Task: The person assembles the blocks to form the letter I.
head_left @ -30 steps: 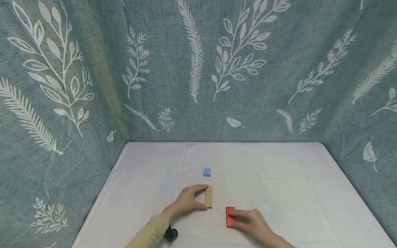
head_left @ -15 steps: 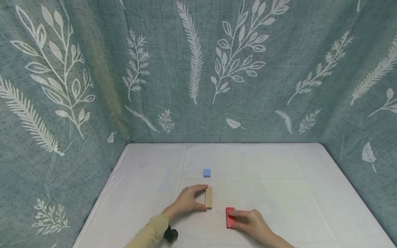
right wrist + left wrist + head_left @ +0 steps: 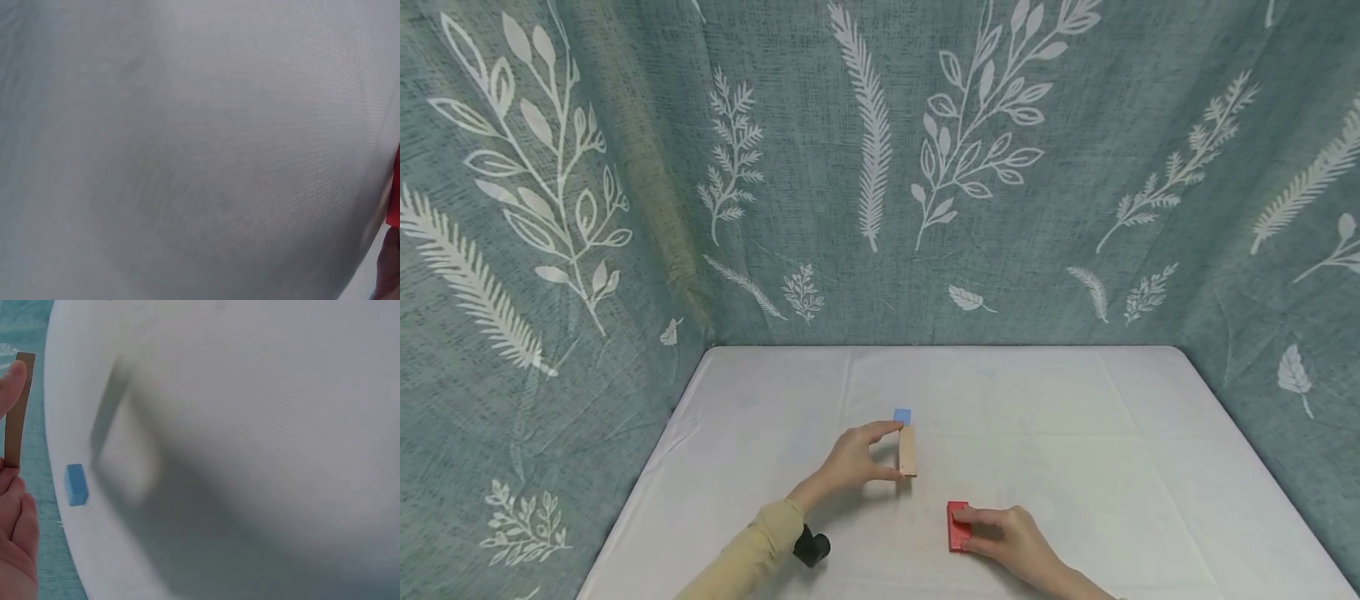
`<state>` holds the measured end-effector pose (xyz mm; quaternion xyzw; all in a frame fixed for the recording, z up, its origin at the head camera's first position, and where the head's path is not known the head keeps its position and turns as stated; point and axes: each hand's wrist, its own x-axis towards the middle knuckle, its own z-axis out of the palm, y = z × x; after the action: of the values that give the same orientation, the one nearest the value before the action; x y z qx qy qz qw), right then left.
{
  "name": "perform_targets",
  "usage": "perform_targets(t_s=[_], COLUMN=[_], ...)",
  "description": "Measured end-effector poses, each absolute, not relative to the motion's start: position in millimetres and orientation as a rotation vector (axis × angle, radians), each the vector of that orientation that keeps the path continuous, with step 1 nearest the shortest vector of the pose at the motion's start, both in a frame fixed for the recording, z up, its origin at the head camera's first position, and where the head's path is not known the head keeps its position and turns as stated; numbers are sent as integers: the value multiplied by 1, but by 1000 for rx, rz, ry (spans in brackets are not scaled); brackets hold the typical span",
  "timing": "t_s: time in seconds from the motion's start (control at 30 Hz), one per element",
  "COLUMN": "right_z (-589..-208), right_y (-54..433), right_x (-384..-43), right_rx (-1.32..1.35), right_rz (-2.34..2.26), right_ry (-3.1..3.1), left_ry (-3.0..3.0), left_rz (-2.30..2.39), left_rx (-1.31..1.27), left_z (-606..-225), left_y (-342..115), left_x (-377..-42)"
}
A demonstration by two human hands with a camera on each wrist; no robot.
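My left hand (image 3: 854, 457) pinches a tan wooden block (image 3: 907, 451) by its two ends, thumb at the near end and fingertips at the far one. A shadow of hand and block falls on the cloth below, with a gap in the left wrist view, so the block is raised. Behind it lies a small blue block (image 3: 902, 416), partly overlapped in the head view and standing apart in the left wrist view. My right hand (image 3: 1011, 540) grips a red block (image 3: 957, 527) between thumb and fingers, low over the cloth to the right. Only a red edge (image 3: 394, 200) shows in the right wrist view.
A white cloth covers the table (image 3: 1075, 450). Green curtains (image 3: 880, 208) with white leaf prints hang behind it and at both sides. A black device (image 3: 812, 547) sits at the left wrist, beside the sleeve.
My left hand has lifted the wooden block off the cloth and carried it a little away from me, closer to the blue block. The right hand and red block have stayed put.
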<state>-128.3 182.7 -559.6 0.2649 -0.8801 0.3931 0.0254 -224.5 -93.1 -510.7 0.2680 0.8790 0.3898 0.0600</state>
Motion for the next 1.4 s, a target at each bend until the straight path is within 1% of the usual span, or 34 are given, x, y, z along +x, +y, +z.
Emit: perform_targets(t_s=[0.93, 1.2, 1.4], right_z=[-554, -554, -556], right_y=[183, 183, 183], right_x=[-131, -132, -131], right_rx=[782, 773, 781], right_rz=[1267, 1267, 1259], right_ry=[-2826, -2843, -2827], left_ry=[2692, 2662, 2670], left_rz=[1222, 1258, 1262], left_rx=[800, 802, 795], left_z=[-448, -440, -442], left_y=[-67, -59, -53], left_x=[-230, -228, -228])
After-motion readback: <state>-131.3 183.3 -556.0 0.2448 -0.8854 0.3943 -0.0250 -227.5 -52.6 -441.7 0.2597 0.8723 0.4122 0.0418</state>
